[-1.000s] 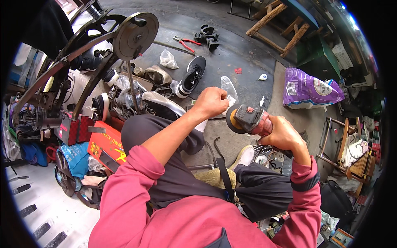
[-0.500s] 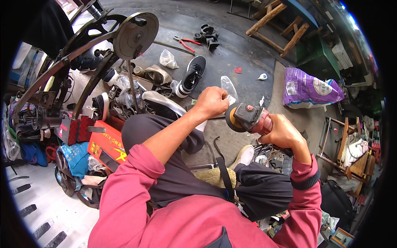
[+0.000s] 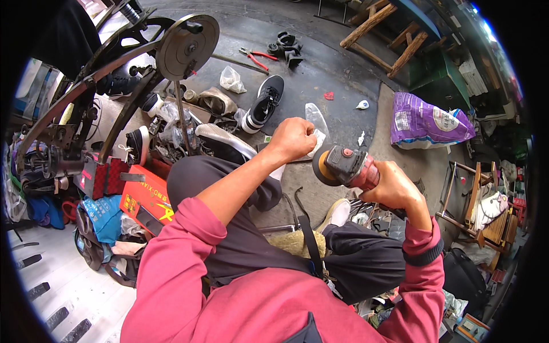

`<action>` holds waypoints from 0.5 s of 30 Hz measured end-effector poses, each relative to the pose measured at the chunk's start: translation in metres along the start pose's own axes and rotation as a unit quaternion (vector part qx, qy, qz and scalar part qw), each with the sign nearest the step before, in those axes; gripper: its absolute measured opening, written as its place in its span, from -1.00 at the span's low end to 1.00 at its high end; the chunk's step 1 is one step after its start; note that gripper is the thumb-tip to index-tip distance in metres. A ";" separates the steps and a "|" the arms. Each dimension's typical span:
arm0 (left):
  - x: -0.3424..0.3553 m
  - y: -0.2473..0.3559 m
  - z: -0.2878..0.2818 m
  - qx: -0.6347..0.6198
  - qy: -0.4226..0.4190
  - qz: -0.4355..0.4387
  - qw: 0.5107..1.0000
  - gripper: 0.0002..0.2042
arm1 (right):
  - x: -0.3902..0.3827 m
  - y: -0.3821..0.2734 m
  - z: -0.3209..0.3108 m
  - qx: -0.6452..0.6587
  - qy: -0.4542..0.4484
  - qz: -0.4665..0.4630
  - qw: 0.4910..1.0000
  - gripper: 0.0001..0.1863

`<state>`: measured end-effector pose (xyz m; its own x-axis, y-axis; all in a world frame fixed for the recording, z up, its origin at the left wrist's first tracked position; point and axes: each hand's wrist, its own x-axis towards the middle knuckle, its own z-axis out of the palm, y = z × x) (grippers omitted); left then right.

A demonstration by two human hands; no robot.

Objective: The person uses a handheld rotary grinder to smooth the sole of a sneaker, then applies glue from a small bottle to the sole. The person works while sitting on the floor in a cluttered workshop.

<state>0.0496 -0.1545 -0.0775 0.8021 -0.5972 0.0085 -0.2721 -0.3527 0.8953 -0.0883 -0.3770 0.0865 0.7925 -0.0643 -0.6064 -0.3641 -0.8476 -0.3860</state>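
Observation:
My left hand is closed in a fist in front of my raised knee, its knuckles toward the grinder. What its fingers hold, if anything, is hidden. Just past them shows a translucent, sole-shaped piece, white at its near end; whether the hand touches it I cannot tell. My right hand is wrapped round the body of a red and black angle grinder. The grinder's round disc, dark with a yellowish face, points at the left fist with a small gap between.
A dark sneaker stands beyond my left hand, near red-handled pliers. A hand-cranked machine with a round wheel rises at left above an orange shoebox. At right are a purple sack and a wooden chair.
My left fist has shifted very slightly up. The grinder and my right hand have moved a little lower, widening the gap beside the fist slightly.

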 end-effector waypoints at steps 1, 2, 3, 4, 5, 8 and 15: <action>0.000 0.000 0.000 -0.008 0.002 0.002 1.000 -0.76 | 0.004 0.000 -0.001 -0.018 0.008 0.012 1.000 -0.52; 0.000 0.001 0.000 -0.005 0.002 0.000 1.000 -0.76 | 0.008 0.000 -0.002 -0.014 0.004 0.003 1.000 -0.52; 0.000 0.001 -0.001 -0.001 0.003 -0.002 1.000 -0.76 | 0.012 -0.001 -0.002 -0.023 0.000 0.002 1.000 -0.52; 0.000 0.001 -0.001 0.002 0.003 -0.005 1.000 -0.76 | 0.014 -0.001 -0.002 -0.043 -0.001 0.008 0.999 -0.53; 0.000 0.001 -0.002 0.001 0.000 -0.009 1.000 -0.76 | 0.014 -0.001 -0.001 -0.023 -0.006 -0.005 1.000 -0.53; -0.002 0.003 -0.002 -0.004 -0.007 -0.023 1.000 -0.76 | 0.006 0.000 0.007 -0.008 -0.024 -0.003 1.000 -0.50; -0.003 0.000 0.000 0.004 0.011 -0.014 1.000 -0.77 | -0.011 0.009 0.020 0.013 0.003 0.007 1.000 -0.50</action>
<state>0.0474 -0.1532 -0.0776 0.8208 -0.5712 -0.0071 -0.2536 -0.3756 0.8914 -0.1101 -0.3731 0.0756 0.7901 -0.0794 -0.6078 -0.3875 -0.8330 -0.3949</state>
